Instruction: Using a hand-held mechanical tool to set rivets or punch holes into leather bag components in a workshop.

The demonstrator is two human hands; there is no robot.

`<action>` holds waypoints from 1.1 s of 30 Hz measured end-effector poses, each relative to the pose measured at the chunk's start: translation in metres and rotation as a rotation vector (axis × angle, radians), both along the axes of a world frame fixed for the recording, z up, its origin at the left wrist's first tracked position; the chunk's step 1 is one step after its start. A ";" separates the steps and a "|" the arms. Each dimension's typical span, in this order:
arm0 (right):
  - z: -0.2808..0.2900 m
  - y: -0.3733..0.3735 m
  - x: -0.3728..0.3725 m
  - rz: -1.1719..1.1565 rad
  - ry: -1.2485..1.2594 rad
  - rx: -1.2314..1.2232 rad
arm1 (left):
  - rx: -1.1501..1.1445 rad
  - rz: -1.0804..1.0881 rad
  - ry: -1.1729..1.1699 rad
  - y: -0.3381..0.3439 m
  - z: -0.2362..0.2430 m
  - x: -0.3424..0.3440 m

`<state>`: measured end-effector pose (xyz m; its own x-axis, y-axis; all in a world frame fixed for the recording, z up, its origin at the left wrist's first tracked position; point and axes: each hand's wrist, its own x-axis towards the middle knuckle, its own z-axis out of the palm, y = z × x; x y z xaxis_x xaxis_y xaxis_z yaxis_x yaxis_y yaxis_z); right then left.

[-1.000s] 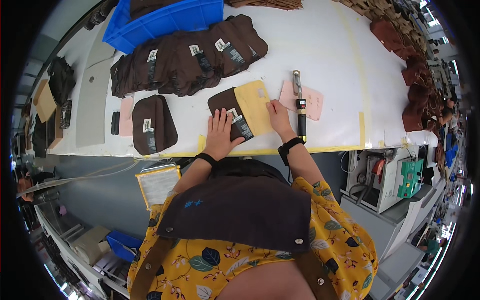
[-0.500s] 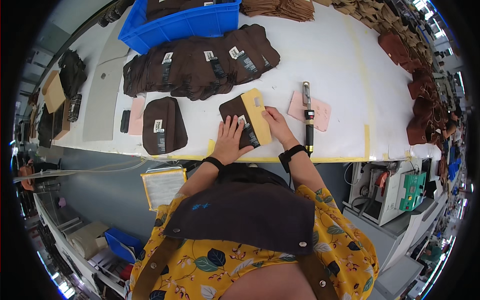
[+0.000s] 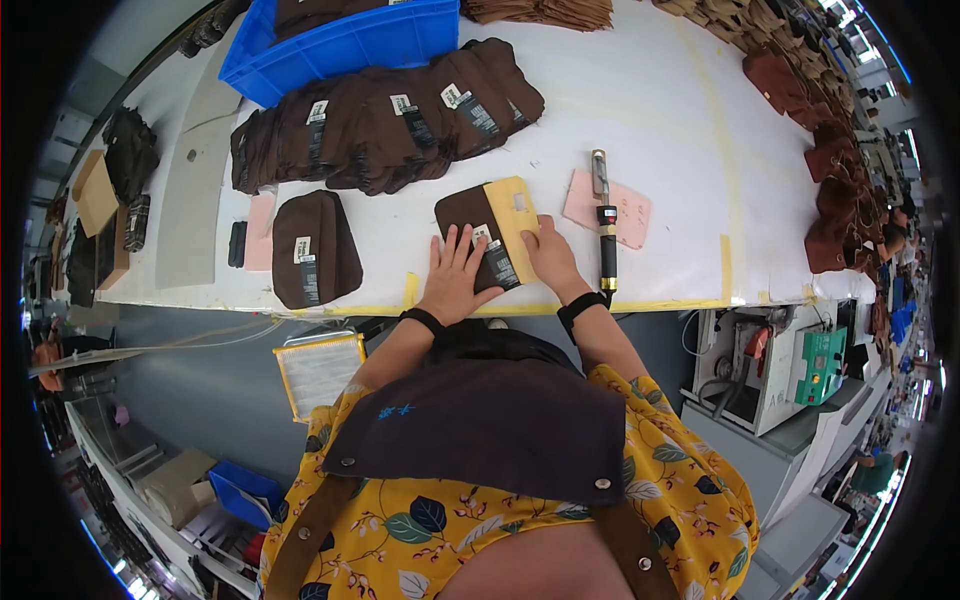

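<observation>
My left hand (image 3: 455, 280) lies flat with fingers spread on a dark brown fabric piece (image 3: 462, 207) near the table's front edge. White and black labels (image 3: 493, 258) show on that piece beside my fingers. A pale yellow template (image 3: 512, 225) with a small rectangular cutout covers its right part. My right hand (image 3: 550, 258) grips the template's right edge, thumb on top and the other fingers partly hidden. To the left rests a small stack of similar brown pieces (image 3: 335, 250). A pen-like tool with a metal tip and black handle (image 3: 607, 240) lies right of my right hand.
Behind my hands spreads a row of overlapping labelled brown pieces (image 3: 375, 130), with a blue bin (image 3: 340, 50) beyond it. The tool crosses a pink card (image 3: 630, 215). Reddish-brown pouches (image 3: 835, 190) line the table's right side. A cardboard box (image 3: 97, 205) stands far left.
The whole view has shifted slightly left. The yellow template sits a little straighter over the brown piece, and my right hand is slightly lower along its edge. My left hand stays flat.
</observation>
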<state>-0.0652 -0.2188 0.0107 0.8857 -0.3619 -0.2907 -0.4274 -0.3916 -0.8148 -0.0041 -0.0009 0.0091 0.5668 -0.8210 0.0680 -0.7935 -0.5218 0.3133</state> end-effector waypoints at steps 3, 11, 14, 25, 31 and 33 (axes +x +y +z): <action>0.017 0.006 -0.001 0.038 0.081 -0.445 | 0.001 0.000 -0.006 0.002 -0.003 -0.002; 0.011 -0.003 -0.006 0.111 0.053 -0.577 | 0.006 -0.043 -0.019 0.000 0.002 -0.001; 0.023 -0.001 -0.014 0.182 -0.036 -0.697 | 0.007 -0.032 -0.014 -0.001 0.001 -0.003; 0.016 -0.053 -0.088 -0.257 0.059 -0.467 | -0.268 -0.035 0.172 -0.022 0.001 -0.023; 0.044 0.013 -0.094 0.056 -0.011 -0.284 | -0.379 -0.126 0.172 -0.015 -0.005 -0.041; 0.043 0.027 -0.089 0.133 -0.047 -0.297 | -0.434 -0.108 0.170 -0.017 -0.007 -0.045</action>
